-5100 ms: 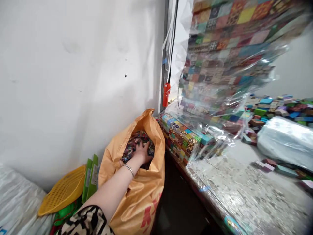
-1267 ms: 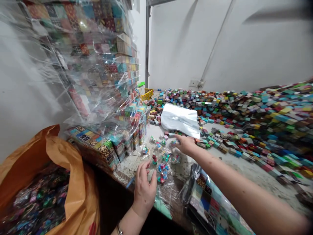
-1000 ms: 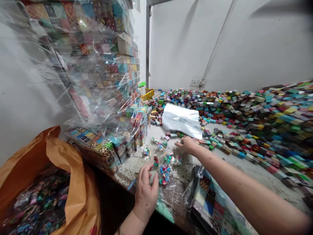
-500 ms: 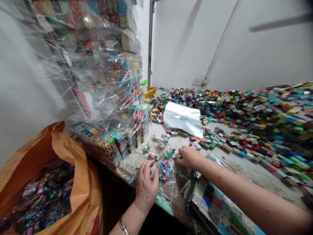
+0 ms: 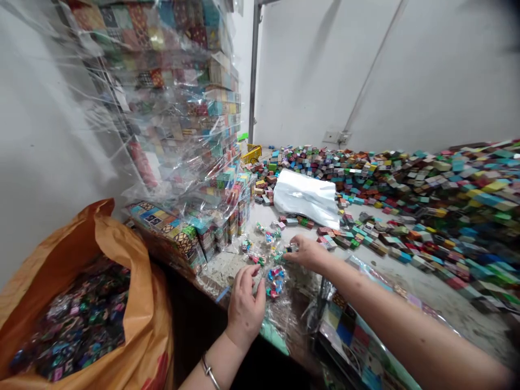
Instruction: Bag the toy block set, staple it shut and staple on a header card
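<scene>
Several small colourful wrapped figures (image 5: 275, 280) lie loosely grouped on the worktop (image 5: 221, 271) in front of me, some seemingly in clear plastic. My left hand (image 5: 246, 298) rests at the near edge beside them, fingers stretched forward, thumb apart, nothing visible in it. From the right, my right hand (image 5: 305, 253) reaches in over the far right of the group. Its thumb and fingers are spread around a small green-and-dark wrapped figure (image 5: 279, 255); whether they touch it I cannot tell.
An orange sack (image 5: 148, 303) holding many wrapped pieces stands at left. Behind it rises a plastic-wrapped stack of patterned boxes (image 5: 190, 108). Small boxes (image 5: 365, 179) are heaped along the back and right. White plastic sheeting (image 5: 306, 197) lies mid-table; a bagged box bundle (image 5: 357, 341) sits under my right arm.
My right hand has moved left toward the wrapped figures, and its fingers have spread. My left hand stays nearly where it was. The view has shifted slightly.
</scene>
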A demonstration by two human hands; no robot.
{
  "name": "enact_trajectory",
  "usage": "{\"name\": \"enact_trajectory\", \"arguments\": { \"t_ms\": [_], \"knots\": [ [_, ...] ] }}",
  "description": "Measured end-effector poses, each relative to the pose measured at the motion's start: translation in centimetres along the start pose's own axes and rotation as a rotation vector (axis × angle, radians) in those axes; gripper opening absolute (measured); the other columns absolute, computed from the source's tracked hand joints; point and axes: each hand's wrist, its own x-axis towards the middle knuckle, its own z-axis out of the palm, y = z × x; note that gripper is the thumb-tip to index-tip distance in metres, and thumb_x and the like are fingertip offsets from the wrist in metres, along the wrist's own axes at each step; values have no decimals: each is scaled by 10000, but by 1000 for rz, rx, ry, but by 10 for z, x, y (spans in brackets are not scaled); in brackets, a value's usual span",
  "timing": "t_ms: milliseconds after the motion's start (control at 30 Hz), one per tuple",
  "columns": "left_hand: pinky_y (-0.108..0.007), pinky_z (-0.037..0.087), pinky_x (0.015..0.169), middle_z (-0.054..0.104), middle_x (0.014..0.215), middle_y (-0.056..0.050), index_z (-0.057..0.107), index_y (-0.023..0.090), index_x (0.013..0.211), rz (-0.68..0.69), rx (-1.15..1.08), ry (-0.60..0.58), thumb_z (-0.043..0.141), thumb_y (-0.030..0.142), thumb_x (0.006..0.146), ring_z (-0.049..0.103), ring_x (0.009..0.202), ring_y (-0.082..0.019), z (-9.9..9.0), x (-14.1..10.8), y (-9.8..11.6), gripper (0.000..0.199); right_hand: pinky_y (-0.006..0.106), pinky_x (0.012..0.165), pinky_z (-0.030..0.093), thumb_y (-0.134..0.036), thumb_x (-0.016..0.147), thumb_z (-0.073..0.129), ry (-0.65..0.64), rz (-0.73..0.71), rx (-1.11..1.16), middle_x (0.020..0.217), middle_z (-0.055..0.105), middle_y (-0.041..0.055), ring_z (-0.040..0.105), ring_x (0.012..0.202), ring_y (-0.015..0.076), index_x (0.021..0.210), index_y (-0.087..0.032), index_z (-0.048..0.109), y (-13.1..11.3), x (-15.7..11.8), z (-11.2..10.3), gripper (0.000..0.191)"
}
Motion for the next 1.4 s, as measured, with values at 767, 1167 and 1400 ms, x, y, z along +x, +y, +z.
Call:
{"name": "enact_trajectory", "arguments": {
  "t_ms": [767, 1167, 1400],
  "knots": [
    [-414, 469, 905, 554, 1032, -86, 520, 190, 1062, 11, -6, -84, 432, 135, 858, 534, 1006, -204, -1, 1, 0, 229, 320, 609, 365, -252, 659, 657, 99, -249, 93, 696, 629, 58, 569, 734, 262, 683, -243, 620, -31, -14, -8, 45],
    [-394, 481, 884, 557, 1005, -78, 537, 189, 1030, 26, -9, -93, 430, 137, 862, 537, 975, -194, 0, 0, 0, 206, 209, 437, 313, -398, 783, 497, 80, 6, 383, 589, 535, -23, 439, 471, 94, 823, -197, 502, 12, -21, -52, 205],
    [-404, 467, 881, 565, 998, -78, 540, 187, 1019, 48, 11, -96, 434, 120, 856, 533, 977, -200, 1, -1, 0, 206, 268, 602, 463, -348, 812, 581, -33, -99, 199, 832, 611, 18, 560, 649, 122, 1127, -179, 526, -22, 16, -18, 361]
  ]
}}
